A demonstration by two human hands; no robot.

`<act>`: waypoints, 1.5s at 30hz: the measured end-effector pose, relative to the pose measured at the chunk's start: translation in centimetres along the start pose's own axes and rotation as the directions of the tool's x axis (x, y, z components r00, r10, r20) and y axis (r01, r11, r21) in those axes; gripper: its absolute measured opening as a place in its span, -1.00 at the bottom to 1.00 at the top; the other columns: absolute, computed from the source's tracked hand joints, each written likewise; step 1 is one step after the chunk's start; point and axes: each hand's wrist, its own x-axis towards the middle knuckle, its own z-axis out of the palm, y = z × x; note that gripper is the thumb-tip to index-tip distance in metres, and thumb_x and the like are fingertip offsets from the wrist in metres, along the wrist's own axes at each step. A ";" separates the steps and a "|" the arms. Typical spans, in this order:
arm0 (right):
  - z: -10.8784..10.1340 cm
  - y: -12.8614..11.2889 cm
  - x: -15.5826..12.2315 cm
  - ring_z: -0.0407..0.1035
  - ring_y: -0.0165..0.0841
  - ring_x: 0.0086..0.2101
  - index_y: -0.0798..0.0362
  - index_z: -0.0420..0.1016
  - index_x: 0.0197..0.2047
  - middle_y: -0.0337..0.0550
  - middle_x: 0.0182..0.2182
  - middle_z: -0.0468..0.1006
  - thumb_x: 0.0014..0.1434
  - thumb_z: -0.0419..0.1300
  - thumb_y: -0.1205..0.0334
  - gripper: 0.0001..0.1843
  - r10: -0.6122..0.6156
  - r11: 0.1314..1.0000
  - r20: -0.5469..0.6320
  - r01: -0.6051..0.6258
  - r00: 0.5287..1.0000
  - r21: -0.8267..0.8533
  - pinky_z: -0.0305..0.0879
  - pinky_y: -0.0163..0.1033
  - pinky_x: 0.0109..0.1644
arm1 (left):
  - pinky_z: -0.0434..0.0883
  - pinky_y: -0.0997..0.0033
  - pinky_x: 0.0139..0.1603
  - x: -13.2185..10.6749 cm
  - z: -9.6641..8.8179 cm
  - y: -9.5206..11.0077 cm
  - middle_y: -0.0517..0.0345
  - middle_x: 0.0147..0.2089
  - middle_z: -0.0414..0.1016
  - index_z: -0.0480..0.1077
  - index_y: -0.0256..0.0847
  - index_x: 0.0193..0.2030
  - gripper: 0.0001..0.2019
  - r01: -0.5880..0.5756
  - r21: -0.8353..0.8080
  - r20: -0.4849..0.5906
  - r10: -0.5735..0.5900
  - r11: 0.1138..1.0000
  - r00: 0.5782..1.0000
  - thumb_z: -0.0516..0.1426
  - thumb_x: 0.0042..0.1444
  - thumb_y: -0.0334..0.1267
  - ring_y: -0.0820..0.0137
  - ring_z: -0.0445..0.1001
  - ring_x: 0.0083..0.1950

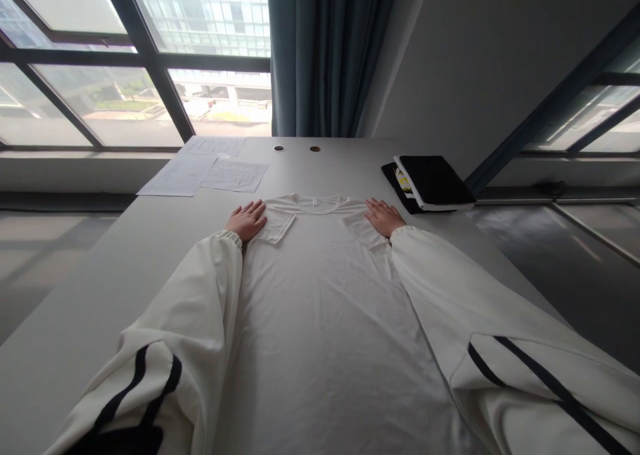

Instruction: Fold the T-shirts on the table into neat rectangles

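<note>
A white T-shirt (320,295) lies spread on the table, its collar at the far end and its body running toward me. Both short sleeves are folded inward over the front. My left hand (247,220) rests flat at the shirt's left shoulder, beside the folded left sleeve, fingers stretched out. At the opposite shoulder my right hand (384,217) lies flat on the folded right sleeve, its fingers extended too. Neither hand grips anything. Slight wrinkles cross the shirt's body.
Sheets of paper (177,173) lie at the table's far left. Black-covered notebooks (435,180) are stacked at the far right. Two round holes (279,149) sit near the back edge of the grey-white table (125,268). Behind it are windows and a blue curtain (330,55).
</note>
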 end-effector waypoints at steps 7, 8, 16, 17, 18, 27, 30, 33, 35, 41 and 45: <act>0.4 0.6 1.3 0.05 0.03 0.47 0.01 0.19 0.55 0.00 0.53 0.15 0.41 0.00 -0.19 -0.22 0.004 0.995 -0.120 0.008 0.993 0.096 -0.04 0.26 0.53 | -0.08 -0.03 0.61 -0.1 -0.1 0.0 0.17 0.68 -0.18 -0.08 -0.01 0.65 -0.33 0.046 0.021 -0.007 -0.046 0.999 0.999 -0.21 0.48 0.08 0.19 -0.12 0.67; 0.5 0.8 1.4 0.12 0.01 0.44 0.04 0.25 0.52 0.04 0.49 0.23 0.41 0.01 -0.16 -0.25 0.004 0.991 -0.162 0.017 0.987 0.129 0.03 0.20 0.52 | -0.07 -0.03 0.61 -0.1 -0.2 0.0 0.17 0.68 -0.17 -0.07 -0.01 0.65 -0.34 0.050 0.021 -0.010 -0.050 0.999 0.999 -0.20 0.48 0.08 0.19 -0.10 0.67; 0.9 1.0 0.5 0.35 -0.07 0.28 0.04 0.58 0.25 0.04 0.29 0.52 0.35 0.12 0.07 -0.50 -0.146 0.963 -0.357 0.215 0.923 0.164 0.23 0.05 0.44 | 0.01 -0.03 0.60 0.1 0.0 -0.4 0.14 0.67 -0.09 -0.01 -0.03 0.63 -0.35 0.061 0.041 -0.044 -0.059 0.997 0.997 -0.17 0.48 0.07 0.17 -0.04 0.65; 0.9 0.9 0.3 0.36 -0.07 0.26 0.06 0.60 0.23 0.05 0.27 0.53 0.34 0.12 0.09 -0.51 -0.154 0.963 -0.373 0.223 0.915 0.150 0.23 0.05 0.43 | 0.01 -0.03 0.59 0.1 0.1 -0.4 0.14 0.66 -0.08 0.00 -0.03 0.63 -0.35 0.061 0.042 -0.049 -0.059 0.997 0.997 -0.17 0.48 0.07 0.17 -0.03 0.65; 0.8 0.8 0.2 0.36 -0.07 0.25 0.07 0.61 0.21 0.06 0.25 0.54 0.34 0.11 0.11 -0.52 -0.161 0.964 -0.387 0.228 0.908 0.135 0.24 0.06 0.42 | 0.02 -0.03 0.59 0.2 0.1 -0.5 0.14 0.66 -0.07 0.00 -0.03 0.63 -0.34 0.061 0.040 -0.053 -0.058 0.997 0.997 -0.17 0.48 0.07 0.17 -0.03 0.65; 0.8 0.4 0.8 0.17 0.02 0.40 -0.01 0.38 0.47 0.00 0.45 0.32 0.44 0.01 -0.08 -0.35 -0.124 0.991 -0.197 0.133 0.972 0.031 0.07 0.16 0.49 | -0.03 -0.03 0.60 0.2 0.3 -0.7 0.14 0.66 -0.07 0.02 -0.03 0.63 -0.34 0.070 -0.011 -0.058 -0.070 0.997 0.996 -0.15 0.46 0.07 0.16 -0.03 0.65; 1.1 0.4 1.2 0.11 0.02 0.44 -0.01 0.35 0.48 -0.04 0.48 0.27 0.44 0.00 -0.09 -0.33 -0.088 0.994 -0.175 0.097 0.981 0.041 0.03 0.16 0.51 | -0.05 -0.03 0.61 0.3 0.3 -0.7 0.17 0.67 -0.08 0.03 -0.02 0.62 -0.34 0.091 -0.023 -0.054 -0.092 0.996 0.994 -0.15 0.45 0.06 0.18 -0.05 0.65; 1.0 0.4 1.2 0.10 0.03 0.45 0.01 0.36 0.48 -0.02 0.49 0.24 0.43 0.03 -0.08 -0.33 -0.082 0.994 -0.161 0.093 0.984 0.058 0.02 0.18 0.52 | -0.06 -0.04 0.61 0.4 0.3 -0.8 0.18 0.67 -0.10 0.02 -0.02 0.62 -0.33 0.107 -0.033 -0.031 -0.108 0.994 0.994 -0.15 0.44 0.08 0.19 -0.08 0.66; 0.9 0.5 1.1 0.11 0.01 0.44 0.02 0.36 0.48 -0.02 0.49 0.24 0.41 0.06 -0.05 -0.33 -0.098 0.989 -0.175 0.115 0.980 0.088 0.02 0.17 0.53 | -0.07 -0.05 0.61 0.4 0.3 -0.8 0.17 0.67 -0.11 0.01 -0.01 0.63 -0.33 0.119 -0.032 -0.030 -0.120 0.992 0.992 -0.16 0.44 0.09 0.20 -0.08 0.66; 0.4 0.9 -0.2 0.28 -0.12 0.36 0.01 0.57 0.29 -0.04 0.37 0.43 0.33 0.14 0.08 -0.48 -0.074 0.919 -0.357 0.202 0.931 0.338 0.17 0.01 0.49 | -0.05 -0.08 0.60 0.3 0.3 -0.7 0.12 0.67 -0.07 0.03 -0.01 0.62 -0.33 0.126 -0.016 -0.057 -0.127 0.992 0.990 -0.15 0.45 0.12 0.17 -0.07 0.66; 0.1 1.1 -3.6 0.46 -0.12 0.16 0.02 0.65 0.12 0.02 0.19 0.57 0.29 0.18 0.05 -0.57 0.068 0.837 -0.442 0.191 0.894 0.513 0.41 0.02 0.29 | 0.08 0.09 0.58 0.0 0.4 -1.2 0.13 0.64 0.04 0.13 0.04 0.59 -0.36 0.135 -0.054 -0.109 -0.140 0.989 0.984 -0.14 0.46 0.12 0.19 0.10 0.61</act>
